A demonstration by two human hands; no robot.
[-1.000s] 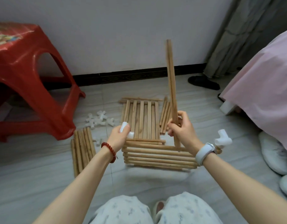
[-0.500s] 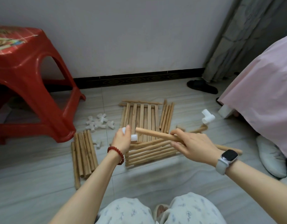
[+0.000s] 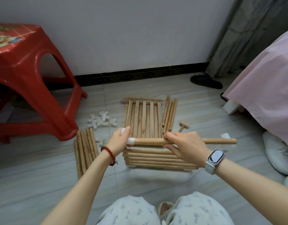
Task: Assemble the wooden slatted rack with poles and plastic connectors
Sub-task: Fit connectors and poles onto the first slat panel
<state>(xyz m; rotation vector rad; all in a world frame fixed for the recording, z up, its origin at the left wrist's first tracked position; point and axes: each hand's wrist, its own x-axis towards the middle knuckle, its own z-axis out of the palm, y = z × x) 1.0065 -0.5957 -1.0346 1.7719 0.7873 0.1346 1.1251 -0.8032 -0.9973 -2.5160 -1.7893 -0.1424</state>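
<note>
My right hand (image 3: 185, 146) grips a wooden pole (image 3: 219, 141) that lies level, left to right. Its left end sits in a white plastic connector (image 3: 130, 141), which my left hand (image 3: 119, 140) holds. Both hands hover just above a slatted wooden panel (image 3: 156, 159) lying on the floor below them. A second slatted panel (image 3: 143, 119) lies flat on the floor behind. Another white connector (image 3: 225, 135) shows beside the pole's right end.
Loose poles lie in a bundle at the left (image 3: 85, 148) and another bundle beside the far panel (image 3: 170, 113). Several white connectors (image 3: 101, 120) lie near a red plastic stool (image 3: 31, 82). A small wooden mallet (image 3: 183, 125), a pink bedcover (image 3: 266, 82) and white slippers (image 3: 278, 151) are at the right.
My right hand swung the pole from upright down to level and brought its left end into the connector held by my left hand. The panel below settled flat.
</note>
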